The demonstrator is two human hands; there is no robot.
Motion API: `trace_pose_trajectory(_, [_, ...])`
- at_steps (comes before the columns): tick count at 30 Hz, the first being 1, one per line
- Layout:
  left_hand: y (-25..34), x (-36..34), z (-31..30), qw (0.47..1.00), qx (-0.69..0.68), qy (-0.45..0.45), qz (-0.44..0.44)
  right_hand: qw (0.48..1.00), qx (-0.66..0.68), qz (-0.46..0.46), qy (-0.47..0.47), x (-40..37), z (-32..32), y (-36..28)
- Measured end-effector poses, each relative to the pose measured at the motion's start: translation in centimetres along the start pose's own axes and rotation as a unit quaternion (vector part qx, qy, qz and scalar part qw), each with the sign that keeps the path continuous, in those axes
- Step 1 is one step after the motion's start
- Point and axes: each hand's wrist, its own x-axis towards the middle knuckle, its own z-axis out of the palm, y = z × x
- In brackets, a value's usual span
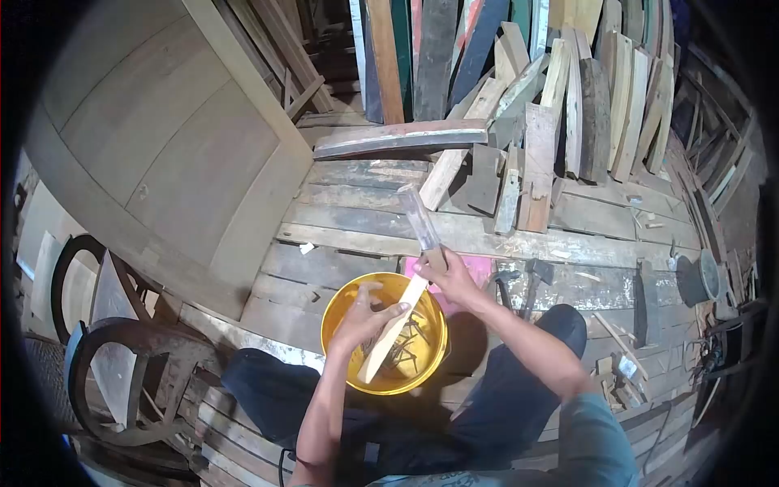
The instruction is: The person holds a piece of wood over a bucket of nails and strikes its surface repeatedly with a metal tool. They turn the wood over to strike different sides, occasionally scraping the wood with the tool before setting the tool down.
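**Wood strip held over a yellow bucket**

Pale and thin, the wooden strip (393, 329) leans slantwise across the yellow bucket (381, 280), which sits on the plank floor (341, 264) between the person's knees. Its low end is inside the bucket, beside a heap of dark nails (415, 341). The right hand (450, 276) has its fingers clamped on the strip's upper end, where a clear tube-like piece (422, 217) sticks out. Whether the two are joined I cannot tell. The left hand (365, 315) has its fingers spread apart, tips at the strip's middle. The strip looks light and stiff, yet likely to snap if bent, so a hold near each end seems safest. A hammer (531, 276) lies nearby.
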Motion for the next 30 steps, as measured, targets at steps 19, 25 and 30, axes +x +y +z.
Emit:
trace_pose_trajectory(19, [1.1, -0.1, 0.4, 0.999, -0.045, -0.003, -0.002, 0.999, -0.005, 0.03, -0.025, 0.4, 0.0, 0.3])
trace_pose_trajectory(25, [0.8, 0.0, 0.2, 1.0, -0.017, -0.004, 0.004, 0.999, 0.02, 0.045, 0.022, 1.7, -1.2, 0.7])
trace_pose_trajectory(30, [-0.1, 0.2, 0.1, 1.0, -0.017, -0.013, 0.01, 0.997, 0.035, 0.064, 0.005, 2.2, -0.9, 2.0])
